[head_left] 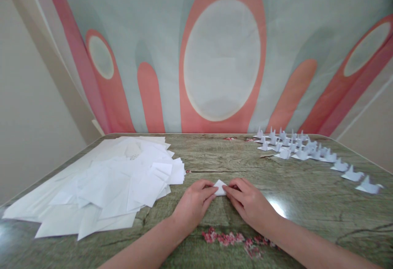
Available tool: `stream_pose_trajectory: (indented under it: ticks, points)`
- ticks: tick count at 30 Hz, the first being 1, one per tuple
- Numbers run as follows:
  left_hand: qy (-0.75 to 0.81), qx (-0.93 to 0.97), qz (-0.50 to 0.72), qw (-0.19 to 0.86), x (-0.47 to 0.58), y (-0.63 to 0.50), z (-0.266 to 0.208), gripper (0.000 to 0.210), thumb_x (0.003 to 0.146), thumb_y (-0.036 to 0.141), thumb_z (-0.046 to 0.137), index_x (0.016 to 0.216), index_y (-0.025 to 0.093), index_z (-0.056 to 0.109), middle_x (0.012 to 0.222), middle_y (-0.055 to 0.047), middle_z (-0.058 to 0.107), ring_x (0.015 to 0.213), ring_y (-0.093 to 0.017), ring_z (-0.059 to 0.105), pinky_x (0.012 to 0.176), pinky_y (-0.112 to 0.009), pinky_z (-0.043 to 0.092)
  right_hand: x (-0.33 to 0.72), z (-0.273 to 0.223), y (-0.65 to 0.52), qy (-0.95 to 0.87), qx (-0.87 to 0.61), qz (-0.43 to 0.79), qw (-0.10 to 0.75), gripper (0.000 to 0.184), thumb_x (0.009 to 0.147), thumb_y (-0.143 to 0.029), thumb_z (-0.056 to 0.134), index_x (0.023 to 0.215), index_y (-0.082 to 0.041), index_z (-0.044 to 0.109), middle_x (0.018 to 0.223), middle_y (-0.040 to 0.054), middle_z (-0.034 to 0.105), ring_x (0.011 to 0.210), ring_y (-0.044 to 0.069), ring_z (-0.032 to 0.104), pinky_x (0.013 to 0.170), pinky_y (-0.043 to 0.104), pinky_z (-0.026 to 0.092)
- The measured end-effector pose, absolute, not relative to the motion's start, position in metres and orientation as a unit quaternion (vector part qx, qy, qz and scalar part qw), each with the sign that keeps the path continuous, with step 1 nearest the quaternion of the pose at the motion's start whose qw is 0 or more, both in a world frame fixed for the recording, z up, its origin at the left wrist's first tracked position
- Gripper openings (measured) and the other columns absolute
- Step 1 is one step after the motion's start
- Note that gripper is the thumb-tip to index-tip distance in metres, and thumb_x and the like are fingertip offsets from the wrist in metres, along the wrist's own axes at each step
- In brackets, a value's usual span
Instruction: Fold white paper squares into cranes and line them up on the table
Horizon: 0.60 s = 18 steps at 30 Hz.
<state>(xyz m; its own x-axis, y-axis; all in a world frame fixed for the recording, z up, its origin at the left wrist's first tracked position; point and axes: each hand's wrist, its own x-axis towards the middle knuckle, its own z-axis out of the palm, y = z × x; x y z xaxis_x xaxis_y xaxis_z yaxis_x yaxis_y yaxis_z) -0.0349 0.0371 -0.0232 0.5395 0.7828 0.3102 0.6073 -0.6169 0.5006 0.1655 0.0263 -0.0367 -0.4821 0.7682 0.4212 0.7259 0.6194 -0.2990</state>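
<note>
A small folded piece of white paper is at the middle of the table, its peak pointing away from me. My left hand pinches its left side between thumb and fingers. On the other side, my right hand has its fingertips closed on the paper's right edge. The fingers cover both lower corners of the paper, so the folds there are hidden.
A wide, overlapping pile of white paper sheets covers the table's left side. Several folded paper cranes stand in rows at the back right, trailing toward the right edge. Pink blossoms are printed on the wood-patterned tabletop. A patterned curtain hangs behind.
</note>
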Motion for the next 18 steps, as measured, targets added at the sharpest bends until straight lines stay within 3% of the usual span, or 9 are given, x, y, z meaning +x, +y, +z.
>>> stream_pose_trajectory:
  ticks: [18]
  points:
    - [0.405, 0.868, 0.244, 0.153, -0.0352, 0.0356, -0.0197, 0.027, 0.085, 0.013, 0.045, 0.104, 0.021, 0.063, 0.099, -0.006, 0.06, 0.092, -0.017, 0.056, 0.084, -0.03, 0.047, 0.1641, -0.0348, 0.0248, -0.859, -0.431, 0.016, 0.277, 0.024, 0.086, -0.012, 0.045, 0.103, -0.018, 0.061, 0.086, 0.0076, 0.057, 0.081, 0.02, 0.053, 0.072, 0.036, 0.049]
